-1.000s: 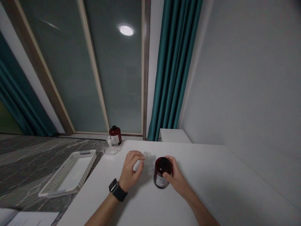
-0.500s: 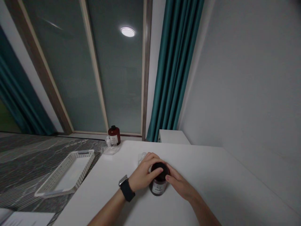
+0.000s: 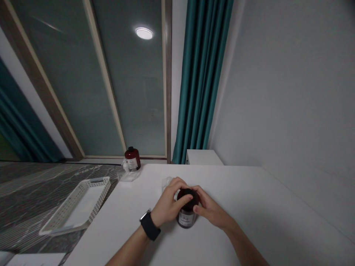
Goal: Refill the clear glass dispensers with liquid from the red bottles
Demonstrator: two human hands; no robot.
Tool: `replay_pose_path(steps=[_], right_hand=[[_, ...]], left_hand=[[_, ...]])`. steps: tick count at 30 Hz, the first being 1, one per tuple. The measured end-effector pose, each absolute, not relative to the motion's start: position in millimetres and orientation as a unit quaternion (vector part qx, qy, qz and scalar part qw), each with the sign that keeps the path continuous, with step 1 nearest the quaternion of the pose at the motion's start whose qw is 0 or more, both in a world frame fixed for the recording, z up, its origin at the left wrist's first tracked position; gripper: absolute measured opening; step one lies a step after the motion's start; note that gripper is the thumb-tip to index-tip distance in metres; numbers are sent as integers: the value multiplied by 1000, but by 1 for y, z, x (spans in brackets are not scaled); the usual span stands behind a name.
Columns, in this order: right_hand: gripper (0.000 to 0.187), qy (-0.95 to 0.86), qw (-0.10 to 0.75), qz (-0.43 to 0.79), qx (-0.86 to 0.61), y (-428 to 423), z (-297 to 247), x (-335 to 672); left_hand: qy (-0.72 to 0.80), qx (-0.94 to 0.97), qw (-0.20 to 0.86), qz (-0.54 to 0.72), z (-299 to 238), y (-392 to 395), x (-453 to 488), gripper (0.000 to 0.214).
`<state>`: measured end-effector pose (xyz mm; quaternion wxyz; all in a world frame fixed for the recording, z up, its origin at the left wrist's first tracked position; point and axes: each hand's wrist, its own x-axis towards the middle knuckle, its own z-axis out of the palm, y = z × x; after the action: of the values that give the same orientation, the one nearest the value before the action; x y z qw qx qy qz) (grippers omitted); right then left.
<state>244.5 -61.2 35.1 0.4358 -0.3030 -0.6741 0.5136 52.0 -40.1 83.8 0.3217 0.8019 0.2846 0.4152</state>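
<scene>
The fingers of the left hand (image 3: 166, 207) are curled around the top of a dark red bottle (image 3: 186, 219), the thumb lying across its dark cap (image 3: 185, 193); whether they grip the cap or the shoulder below it I cannot tell. The fingers of the right hand (image 3: 213, 213) clasp the bottle's other side, thumb toward the front. The bottle appears to stand upright on the white bench (image 3: 249, 207), between the two hands, its pale label facing the wearer. A watch (image 3: 150, 225) with a dark strap circles the left wrist. Just behind the left hand lies clear plastic (image 3: 165, 182), partly hidden by it. Farther off, at the bench's far left corner, a second red bottle (image 3: 132, 159) stands capped beside a small white object (image 3: 125, 165), with more clear plastic at its foot. Left of the bench sits a white basket (image 3: 65, 202) with holes in its walls, over a grey streaked surface (image 3: 22, 210). Beyond the bench are a white cabinet (image 3: 203, 157), a teal curtain (image 3: 199, 74) and glass panels (image 3: 133, 96).
</scene>
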Motion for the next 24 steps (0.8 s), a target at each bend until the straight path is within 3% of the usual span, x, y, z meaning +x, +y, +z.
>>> replay_pose_path(steps=[10,17,24], right_hand=[[65,-676,424,513,-316,-63,33,243],[39,-592,634,317,-383,-67,31,223],[34,-629,625,303,-350,-83,33,211]], left_hand=[[293,787,324,436,78,-46,47,12],[296,796,262,458,74,-49,26,13],[259,809,185,494,55,-60,32,16]])
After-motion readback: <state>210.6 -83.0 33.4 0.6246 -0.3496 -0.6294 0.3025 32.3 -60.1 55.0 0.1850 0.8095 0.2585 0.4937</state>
